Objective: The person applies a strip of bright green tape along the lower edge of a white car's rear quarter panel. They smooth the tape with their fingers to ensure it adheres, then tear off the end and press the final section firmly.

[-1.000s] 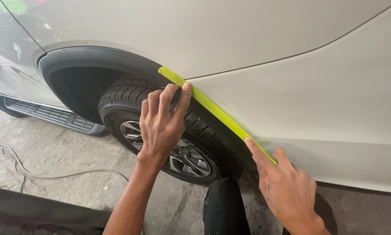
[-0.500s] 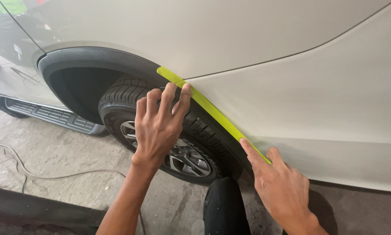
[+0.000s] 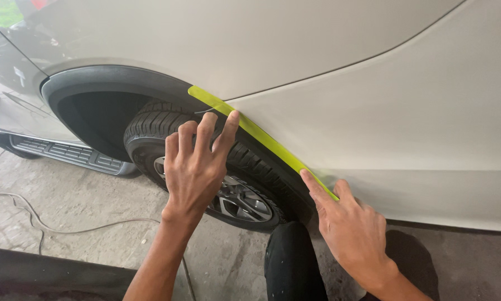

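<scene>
— Where does the strip sit?

— The long yellow-green adhesive tape strip lies along the black plastic wheel-arch trim of the white car body, following the arch's rear edge. Its long axis slopes from the top of the arch down toward the lower right.

— And the hands?

— The left hand is spread flat, grasping nothing, fingertips pressing beside the strip's upper half over the black rubber tyre. The right hand is likewise unclenched, index finger laid on the strip's lower end.

— Which is nearer the free end?

— The left; the upper end lies just up and left of its fingertips. Open panel lies above the strip; below, the tyre and grey alloy wheel crowd close. A dark-clad knee sits above the concrete floor.
</scene>
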A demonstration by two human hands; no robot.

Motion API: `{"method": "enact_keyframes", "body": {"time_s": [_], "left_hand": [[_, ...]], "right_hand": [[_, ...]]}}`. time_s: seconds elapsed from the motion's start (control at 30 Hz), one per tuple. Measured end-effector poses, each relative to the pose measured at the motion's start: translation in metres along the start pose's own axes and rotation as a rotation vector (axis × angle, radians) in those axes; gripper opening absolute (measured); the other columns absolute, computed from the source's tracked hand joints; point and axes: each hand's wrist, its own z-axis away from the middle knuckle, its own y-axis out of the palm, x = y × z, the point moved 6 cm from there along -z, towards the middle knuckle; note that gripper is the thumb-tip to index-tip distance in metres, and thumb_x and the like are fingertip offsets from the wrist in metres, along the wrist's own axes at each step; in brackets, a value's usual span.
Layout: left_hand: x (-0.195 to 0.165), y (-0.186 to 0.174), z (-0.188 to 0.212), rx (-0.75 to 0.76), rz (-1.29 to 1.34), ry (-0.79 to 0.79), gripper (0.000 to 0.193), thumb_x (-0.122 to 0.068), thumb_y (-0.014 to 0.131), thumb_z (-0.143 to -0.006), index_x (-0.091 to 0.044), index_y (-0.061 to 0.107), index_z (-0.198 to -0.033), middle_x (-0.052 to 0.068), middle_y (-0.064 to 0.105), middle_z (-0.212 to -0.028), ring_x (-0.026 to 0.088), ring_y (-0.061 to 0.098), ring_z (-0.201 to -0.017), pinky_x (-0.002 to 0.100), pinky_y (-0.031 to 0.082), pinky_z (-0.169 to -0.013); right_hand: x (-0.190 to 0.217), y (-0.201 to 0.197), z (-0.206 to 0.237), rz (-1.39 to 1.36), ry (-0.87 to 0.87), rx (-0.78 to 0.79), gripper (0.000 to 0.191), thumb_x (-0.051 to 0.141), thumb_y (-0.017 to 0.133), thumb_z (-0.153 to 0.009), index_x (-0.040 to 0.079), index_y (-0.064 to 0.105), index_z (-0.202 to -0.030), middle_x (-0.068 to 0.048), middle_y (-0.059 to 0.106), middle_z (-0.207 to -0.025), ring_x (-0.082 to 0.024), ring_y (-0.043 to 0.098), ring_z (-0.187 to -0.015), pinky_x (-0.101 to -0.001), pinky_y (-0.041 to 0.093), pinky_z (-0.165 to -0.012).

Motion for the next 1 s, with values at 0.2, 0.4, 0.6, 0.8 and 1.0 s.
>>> {"method": "enact_keyframes", "body": {"time_s": [0.2, 0.4, 0.6, 0.8, 1.0], "left_hand": [[-0.009, 0.0, 0.001, -0.001, 0.029, 0.014, 0.05, -0.008, 0.071, -0.095, -0.015, 0.063, -0.144, 0.004, 0.058, -0.117, 0.022, 0.057, -0.097, 0.038, 0.045, -0.079], [-0.016, 0.005, 0.006, 0.001, 0.04, -0.013, 0.052, -0.005, 0.071, -0.095, -0.013, 0.062, -0.146, 0.004, 0.057, -0.112, 0.02, 0.055, -0.092, 0.037, 0.044, -0.076], [-0.019, 0.013, 0.012, 0.022, 0.068, -0.019, 0.06, -0.002, 0.07, -0.089, -0.013, 0.061, -0.148, 0.004, 0.057, -0.11, 0.02, 0.054, -0.089, 0.036, 0.043, -0.074], [-0.008, 0.02, 0.015, -0.012, 0.137, -0.069, 0.064, 0.0, 0.071, -0.086, -0.02, 0.063, -0.146, 0.003, 0.058, -0.11, 0.021, 0.055, -0.09, 0.037, 0.043, -0.074], [0.0, 0.028, 0.018, -0.046, 0.158, -0.109, 0.064, 0.001, 0.072, -0.087, -0.02, 0.062, -0.147, 0.003, 0.058, -0.112, 0.022, 0.055, -0.093, 0.038, 0.044, -0.076]], "right_hand": [[-0.001, 0.002, -0.001, -0.04, -0.006, 0.027, 0.068, 0.022, 0.067, -0.088, 0.044, 0.052, -0.15, -0.005, 0.056, -0.083, -0.027, 0.057, -0.04, -0.0429, 0.047, -0.033], [-0.001, 0.004, -0.001, -0.01, -0.016, 0.033, 0.069, 0.022, 0.067, -0.088, 0.043, 0.052, -0.152, -0.005, 0.055, -0.08, -0.026, 0.057, -0.04, -0.0426, 0.047, -0.034], [0.0, 0.002, 0.001, -0.002, -0.013, 0.012, 0.068, 0.02, 0.068, -0.088, 0.043, 0.053, -0.151, -0.004, 0.054, -0.081, -0.026, 0.056, -0.04, -0.0422, 0.046, -0.034], [-0.001, 0.002, 0.003, 0.006, -0.014, 0.005, 0.075, 0.015, 0.071, -0.082, 0.042, 0.054, -0.15, -0.004, 0.05, -0.078, -0.024, 0.056, -0.04, -0.0405, 0.047, -0.035], [-0.001, 0.001, 0.006, -0.026, -0.03, -0.046, 0.066, 0.014, 0.07, -0.085, 0.04, 0.055, -0.145, -0.003, 0.051, -0.078, -0.023, 0.054, -0.039, -0.0403, 0.046, -0.034]]}}
